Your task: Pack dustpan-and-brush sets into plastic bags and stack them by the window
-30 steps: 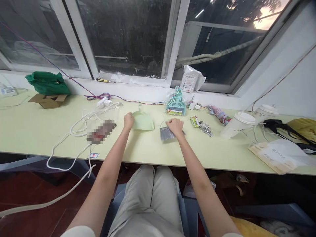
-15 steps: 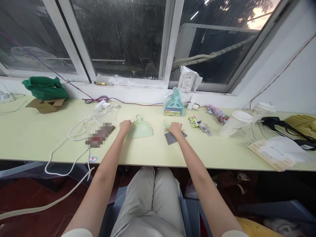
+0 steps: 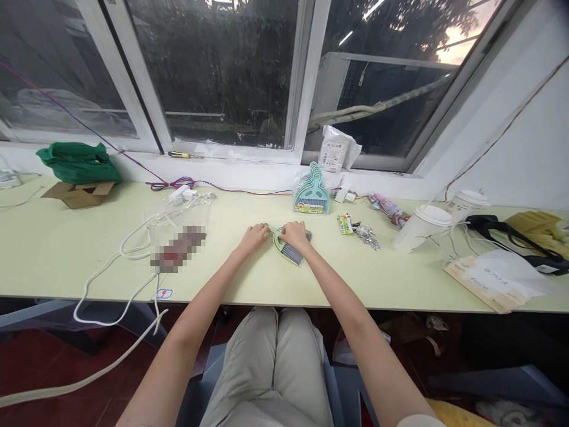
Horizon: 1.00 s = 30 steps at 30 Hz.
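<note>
A small light-green dustpan lies on the table in front of me, its handle end pointing left. The hand brush with grey bristles rests in the pan, bristles toward me. My left hand has its fingers closed at the dustpan's handle end. My right hand is closed over the brush and covers its upper part. Both handles are mostly hidden by my fingers.
Packaged dustpan sets stand against the back wall. Right of them lie a bunch of small metal pieces and white cups. White cables and a blurred-out object are on the left. The table's front edge runs before my lap.
The dustpan and brush, apart before, are now together. My left hand has moved right with the dustpan, which has turned; my right hand has come left with the brush.
</note>
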Each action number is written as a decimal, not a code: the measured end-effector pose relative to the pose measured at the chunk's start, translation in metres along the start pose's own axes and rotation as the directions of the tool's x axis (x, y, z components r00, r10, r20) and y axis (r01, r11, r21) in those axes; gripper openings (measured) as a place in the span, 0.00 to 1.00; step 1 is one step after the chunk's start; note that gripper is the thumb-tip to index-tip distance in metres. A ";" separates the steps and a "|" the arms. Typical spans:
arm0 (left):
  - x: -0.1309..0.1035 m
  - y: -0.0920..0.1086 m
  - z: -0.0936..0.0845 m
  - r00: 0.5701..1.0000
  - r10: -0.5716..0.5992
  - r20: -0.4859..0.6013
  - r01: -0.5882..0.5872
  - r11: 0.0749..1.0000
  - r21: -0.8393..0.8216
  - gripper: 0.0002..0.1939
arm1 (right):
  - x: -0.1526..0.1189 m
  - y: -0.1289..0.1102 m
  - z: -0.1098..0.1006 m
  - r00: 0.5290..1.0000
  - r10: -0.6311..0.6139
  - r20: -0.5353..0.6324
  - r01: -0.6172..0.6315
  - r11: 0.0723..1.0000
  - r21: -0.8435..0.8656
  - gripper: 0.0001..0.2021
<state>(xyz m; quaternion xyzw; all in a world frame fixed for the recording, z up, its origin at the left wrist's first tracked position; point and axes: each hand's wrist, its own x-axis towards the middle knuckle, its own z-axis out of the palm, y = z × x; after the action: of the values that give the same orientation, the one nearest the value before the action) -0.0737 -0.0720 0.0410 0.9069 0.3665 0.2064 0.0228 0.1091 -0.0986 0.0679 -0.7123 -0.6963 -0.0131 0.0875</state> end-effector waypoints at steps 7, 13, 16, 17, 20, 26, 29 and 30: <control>0.020 -0.014 0.010 0.953 0.303 0.001 -0.301 0.945 0.127 0.14 | 0.005 0.003 0.005 1.000 -0.004 0.019 0.002 0.994 0.110 0.08; 0.033 -0.014 0.024 0.956 0.288 0.055 -0.293 0.949 0.113 0.11 | 0.009 -0.008 0.010 0.999 0.002 0.048 -0.005 0.999 0.054 0.07; 0.029 -0.012 0.026 0.984 0.162 -0.078 -0.166 0.985 -0.052 0.09 | 0.009 -0.009 0.011 1.000 -0.007 0.007 0.007 0.998 0.056 0.06; 0.026 -0.011 0.027 0.983 0.051 -0.174 -0.076 0.987 -0.141 0.10 | 0.009 -0.008 0.012 1.000 0.008 0.001 -0.008 0.996 0.092 0.07; 0.023 -0.004 0.028 0.851 -0.433 -0.298 0.194 0.786 -0.587 0.23 | 0.014 -0.006 0.014 0.988 0.155 -0.020 -0.143 0.948 0.285 0.10; 0.035 0.004 0.029 0.860 -0.403 0.312 0.367 0.064 -0.928 0.32 | 0.026 0.010 0.015 0.924 0.311 -0.223 -0.131 0.806 0.578 0.14; 0.035 -0.003 0.029 0.813 -0.488 0.319 0.343 -0.042 -0.938 0.28 | 0.017 0.053 0.012 0.791 0.502 -0.350 -0.290 0.810 0.509 0.18; 0.035 -0.006 0.029 0.801 -0.505 0.321 0.322 -0.088 -0.943 0.27 | 0.012 0.074 0.012 0.738 0.560 -0.377 -0.372 0.803 0.466 0.19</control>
<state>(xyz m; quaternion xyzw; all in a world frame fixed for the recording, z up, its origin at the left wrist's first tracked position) -0.0440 -0.0411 0.0259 0.4672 0.3886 0.4391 0.6618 0.1814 -0.0858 0.0498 -0.8090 -0.4348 -0.0457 0.3928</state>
